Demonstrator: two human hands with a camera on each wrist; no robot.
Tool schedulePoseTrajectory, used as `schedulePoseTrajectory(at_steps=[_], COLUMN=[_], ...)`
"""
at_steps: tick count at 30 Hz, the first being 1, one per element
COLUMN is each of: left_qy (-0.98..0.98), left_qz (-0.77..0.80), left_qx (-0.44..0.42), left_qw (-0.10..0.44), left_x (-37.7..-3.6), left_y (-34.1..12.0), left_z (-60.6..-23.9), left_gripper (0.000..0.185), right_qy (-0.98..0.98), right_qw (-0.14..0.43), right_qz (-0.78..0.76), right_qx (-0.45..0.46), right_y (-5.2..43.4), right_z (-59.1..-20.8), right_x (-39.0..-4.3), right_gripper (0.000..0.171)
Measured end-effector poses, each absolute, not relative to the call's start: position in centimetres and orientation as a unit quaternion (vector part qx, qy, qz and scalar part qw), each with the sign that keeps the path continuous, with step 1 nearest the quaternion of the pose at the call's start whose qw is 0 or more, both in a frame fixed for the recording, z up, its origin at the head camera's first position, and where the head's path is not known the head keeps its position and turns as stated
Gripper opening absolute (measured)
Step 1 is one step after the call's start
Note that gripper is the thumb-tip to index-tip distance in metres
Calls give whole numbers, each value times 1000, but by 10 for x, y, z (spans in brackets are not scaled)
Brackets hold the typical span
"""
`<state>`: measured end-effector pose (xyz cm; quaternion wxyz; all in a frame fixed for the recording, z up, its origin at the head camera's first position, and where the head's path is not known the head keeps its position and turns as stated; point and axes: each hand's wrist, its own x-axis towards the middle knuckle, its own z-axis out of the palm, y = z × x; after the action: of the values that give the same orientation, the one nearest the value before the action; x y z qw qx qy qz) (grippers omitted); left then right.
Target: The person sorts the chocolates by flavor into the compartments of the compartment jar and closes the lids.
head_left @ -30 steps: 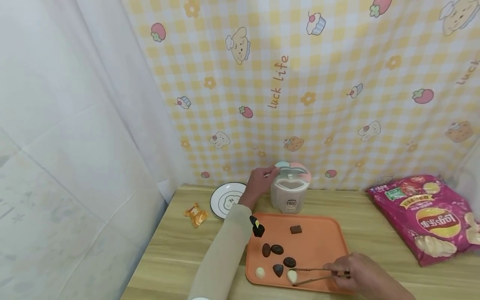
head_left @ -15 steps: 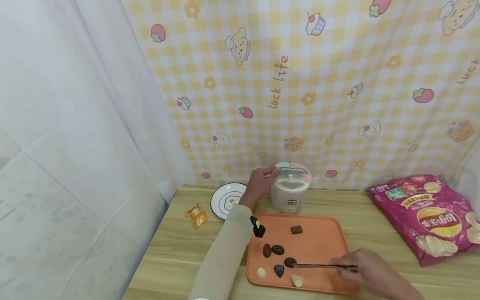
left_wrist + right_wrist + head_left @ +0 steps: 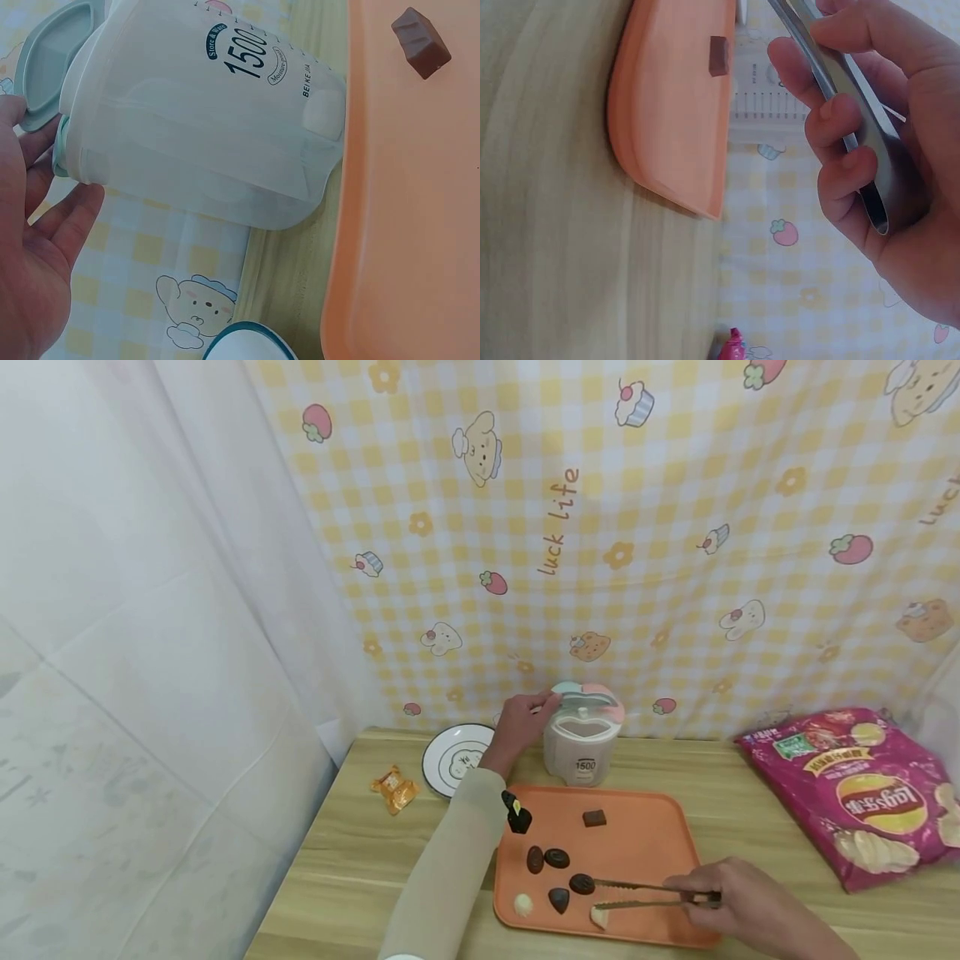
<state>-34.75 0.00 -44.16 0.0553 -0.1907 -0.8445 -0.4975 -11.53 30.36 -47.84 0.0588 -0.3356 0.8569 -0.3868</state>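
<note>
My left hand (image 3: 522,720) holds the raised flap of the lid (image 3: 52,64) on a translucent storage jar (image 3: 582,756) marked 1500. The thumb touches the flap, and other fingers reach the jar's rim. Metal tongs (image 3: 645,904) are gripped in my right hand (image 3: 742,893), their arms spread over the orange tray (image 3: 637,847). One tip is right at a dark oval chocolate (image 3: 582,884); the other overlaps a white chocolate (image 3: 599,917). Nearby lie a dark pointed chocolate (image 3: 558,900), another white chocolate (image 3: 522,905) and two dark ovals (image 3: 557,858). A brown block chocolate (image 3: 595,818) sits farther back.
Left of the jar is a white plate (image 3: 442,760), partly behind my left arm, with an orange-wrapped snack (image 3: 395,789) beside it. A purple chip bag (image 3: 855,797) lies at the right. The patterned curtain (image 3: 637,568) hangs behind the table.
The tongs' tips left the white chocolate, came together near the dark oval and spread again. The white chocolate shifted slightly right. My left hand has stayed at the lid.
</note>
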Motion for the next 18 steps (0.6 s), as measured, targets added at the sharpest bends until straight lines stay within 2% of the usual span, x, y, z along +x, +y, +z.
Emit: schedulePoseTrajectory(at_steps=[11, 18], left_qy=[-842, -844], left_qz=[-500, -497], left_qx=[-194, -193], left_qw=[61, 62], left_x=[-347, -347], left_y=[1, 0], left_z=[-442, -441], left_gripper=[47, 48], right_qy=[850, 862], right_qw=[52, 81], right_qz=[-375, -371], right_qx=[-368, -337], right_y=[305, 298], right_z=[-482, -481], right_x=[-114, -115], right_gripper=[25, 25])
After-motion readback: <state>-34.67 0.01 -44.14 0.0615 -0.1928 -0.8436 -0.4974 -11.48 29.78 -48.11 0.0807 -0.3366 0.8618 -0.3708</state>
